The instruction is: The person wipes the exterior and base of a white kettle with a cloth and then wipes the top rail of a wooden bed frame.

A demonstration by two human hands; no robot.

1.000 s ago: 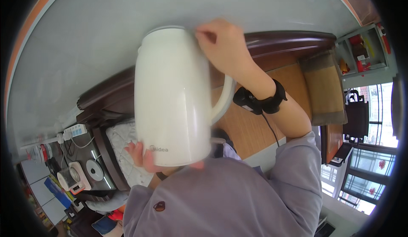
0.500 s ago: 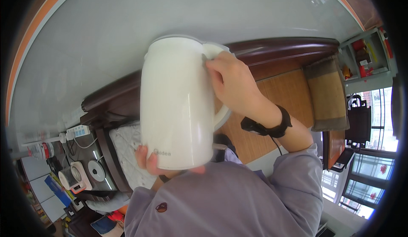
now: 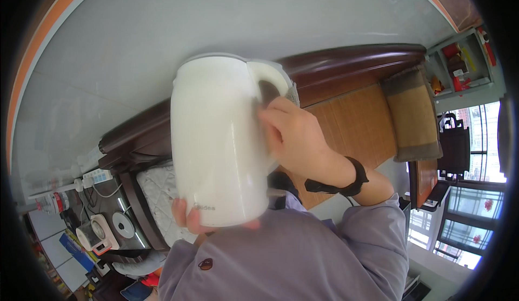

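Note:
A white electric kettle [image 3: 216,139] is held up in front of my chest, its handle [image 3: 273,77] to the right. Fingers of my left hand [image 3: 186,214] curl around its base from below; the palm is hidden behind it. My right hand [image 3: 297,131] is closed, fingertips against the kettle's right side just below the top of the handle. Grey cloth [image 3: 293,93] shows at the outer side of the handle above my knuckles, and a blurred grey bit lies under the fingertips. Most of what this hand grips is hidden.
Behind the kettle runs a dark wooden bench back [image 3: 351,66] with a woven seat [image 3: 351,133] and a brown cushion [image 3: 411,114]. At left, a side table holds a power strip [image 3: 97,176], cables and a small white appliance [image 3: 100,231]. A quilted pad [image 3: 159,193] lies nearby.
My right hand has slid down the kettle's right side from near the top of the handle. The kettle has shifted slightly down and left in the view, still held.

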